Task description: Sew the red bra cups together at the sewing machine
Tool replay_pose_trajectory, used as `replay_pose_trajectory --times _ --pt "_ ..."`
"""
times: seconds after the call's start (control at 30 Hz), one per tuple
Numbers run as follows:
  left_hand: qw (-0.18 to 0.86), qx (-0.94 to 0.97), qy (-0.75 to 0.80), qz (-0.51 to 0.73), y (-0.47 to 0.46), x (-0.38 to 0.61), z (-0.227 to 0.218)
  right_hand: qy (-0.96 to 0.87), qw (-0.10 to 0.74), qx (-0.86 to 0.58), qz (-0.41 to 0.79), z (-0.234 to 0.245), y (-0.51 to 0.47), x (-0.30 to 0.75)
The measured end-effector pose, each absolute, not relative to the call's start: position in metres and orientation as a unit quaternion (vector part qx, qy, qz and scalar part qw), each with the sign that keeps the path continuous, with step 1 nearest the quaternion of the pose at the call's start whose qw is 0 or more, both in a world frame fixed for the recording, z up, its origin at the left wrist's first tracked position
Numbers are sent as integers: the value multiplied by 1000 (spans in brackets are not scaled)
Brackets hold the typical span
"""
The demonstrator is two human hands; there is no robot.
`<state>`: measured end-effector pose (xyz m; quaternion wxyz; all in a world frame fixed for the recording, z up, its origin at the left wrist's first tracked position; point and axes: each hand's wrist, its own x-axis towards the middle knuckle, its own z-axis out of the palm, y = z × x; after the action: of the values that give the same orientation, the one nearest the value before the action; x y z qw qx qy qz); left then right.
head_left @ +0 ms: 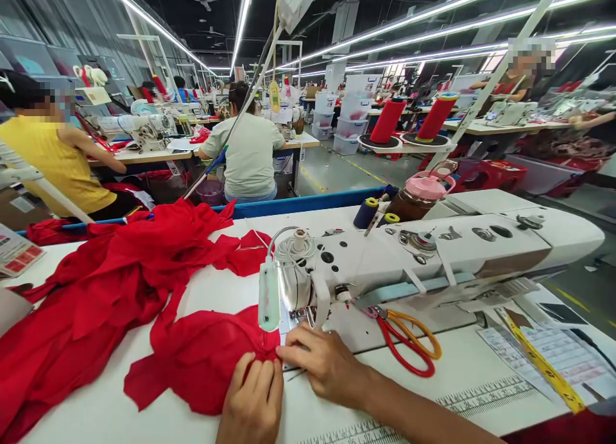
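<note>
Red fabric (pixel 202 357) lies on the white sewing table, its right edge reaching the presser foot of the sewing machine (pixel 366 255). My left hand (pixel 254 399) has its fingers curled and pressed together on the near edge of this fabric. Just right of it, my right hand (pixel 327 364) pinches the fabric edge with thumb and forefinger, close in front of the needle area. The exact stitch point is partly hidden by a small lamp (pixel 269 296) and my right fingers. Scissors (pixel 409 341) with red and orange handles rest beside the machine bed.
A large heap of red fabric (pixel 110 283) covers the table's left side. Behind the machine stand a pink-lidded jar (pixel 418 194) and dark thread spools (pixel 366 213). A yellow tape measure (pixel 541 360) lies over papers at right. Red thread cones (pixel 387 121) sit on a stand; co-workers sit ahead.
</note>
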<state>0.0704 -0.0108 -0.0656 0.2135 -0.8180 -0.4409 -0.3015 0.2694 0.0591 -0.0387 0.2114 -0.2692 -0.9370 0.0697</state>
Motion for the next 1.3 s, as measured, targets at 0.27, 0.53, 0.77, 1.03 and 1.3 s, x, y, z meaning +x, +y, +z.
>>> replay_pose_trajectory --times 0.27,0.53,0.77,1.03,1.3 --pt "117 -889 -369 -244 9 38 -43 -951 188 -247 -7 -43 53 268" --pt "116 -908 -367 -165 25 39 -54 -947 160 -269 -77 -34 52 277" --pt "26 -905 -383 -185 37 43 -59 -941 150 -296 -72 -38 53 282" --pt "-106 -891 -393 -200 53 48 -47 -938 115 -321 -66 -46 57 286" --pt "-47 -876 -416 -241 56 52 -62 -927 116 -349 -75 -52 60 287"
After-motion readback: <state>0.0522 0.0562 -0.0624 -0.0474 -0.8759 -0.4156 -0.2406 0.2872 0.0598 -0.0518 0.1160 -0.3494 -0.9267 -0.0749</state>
